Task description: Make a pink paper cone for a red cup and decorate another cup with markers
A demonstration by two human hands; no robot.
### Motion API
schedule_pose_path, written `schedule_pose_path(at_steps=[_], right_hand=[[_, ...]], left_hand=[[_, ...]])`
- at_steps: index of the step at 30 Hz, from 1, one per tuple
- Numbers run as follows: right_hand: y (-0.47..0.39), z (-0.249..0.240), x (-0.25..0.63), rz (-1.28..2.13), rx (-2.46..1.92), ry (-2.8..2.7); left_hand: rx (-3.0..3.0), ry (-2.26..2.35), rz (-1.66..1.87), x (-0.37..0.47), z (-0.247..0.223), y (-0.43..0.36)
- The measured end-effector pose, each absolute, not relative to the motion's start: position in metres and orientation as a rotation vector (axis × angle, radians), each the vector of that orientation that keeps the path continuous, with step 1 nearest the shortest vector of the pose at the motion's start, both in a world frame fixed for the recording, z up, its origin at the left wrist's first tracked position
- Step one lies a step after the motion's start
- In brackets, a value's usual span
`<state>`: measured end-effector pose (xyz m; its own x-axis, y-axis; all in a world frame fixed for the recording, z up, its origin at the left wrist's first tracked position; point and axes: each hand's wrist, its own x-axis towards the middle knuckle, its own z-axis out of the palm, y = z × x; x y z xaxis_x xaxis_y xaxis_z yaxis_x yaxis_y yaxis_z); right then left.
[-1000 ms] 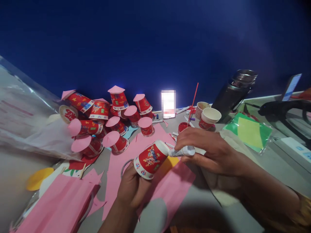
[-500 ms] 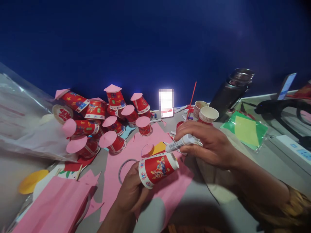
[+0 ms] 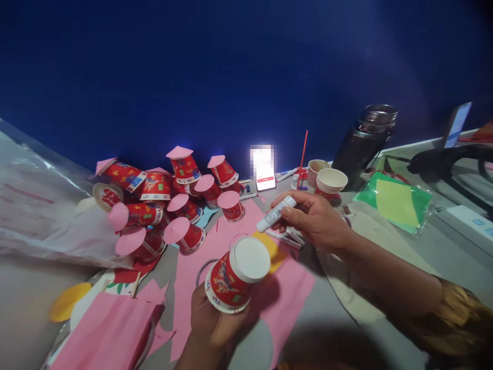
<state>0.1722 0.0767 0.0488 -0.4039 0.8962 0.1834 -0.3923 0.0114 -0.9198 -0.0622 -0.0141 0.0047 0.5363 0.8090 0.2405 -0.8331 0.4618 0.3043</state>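
My left hand (image 3: 210,316) is closed round a red paper cup (image 3: 231,280) with a white printed rim. The cup is upside down and tilted, its white base facing up and to the right. My right hand (image 3: 314,216) grips a white glue stick (image 3: 276,213) between thumb and fingers, just above and to the right of the cup's base, not touching it. Under both lie pink paper sheets (image 3: 290,295) and a piece of yellow paper (image 3: 271,249). To the left, several red cups (image 3: 192,236) wear pink paper cone tops (image 3: 176,229).
A lit phone (image 3: 265,180) leans at the back wall. Stacked paper cups (image 3: 332,180) stand near a dark thermos (image 3: 364,136). Green and yellow sheets in plastic (image 3: 396,200) lie right. A pink paper bag (image 3: 111,329) and clear plastic (image 3: 46,200) occupy the left.
The cup has turned in my left hand so its base now faces up toward me. My right hand has turned the glue stick and moved it slightly up and left.
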Motion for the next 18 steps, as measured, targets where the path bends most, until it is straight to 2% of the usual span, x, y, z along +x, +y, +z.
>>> schedule_pose_path(at_steps=[6, 18], right_hand=[[0.076, 0.036, 0.162, 1.812, -0.528, -1.132], [0.074, 0.036, 0.163, 1.817, -0.5, -1.108]], left_hand=[[0.439, -0.104, 1.014, -0.054, 0.01, -0.013], [0.389, -0.016, 1.178, -0.067, 0.002, -0.007]])
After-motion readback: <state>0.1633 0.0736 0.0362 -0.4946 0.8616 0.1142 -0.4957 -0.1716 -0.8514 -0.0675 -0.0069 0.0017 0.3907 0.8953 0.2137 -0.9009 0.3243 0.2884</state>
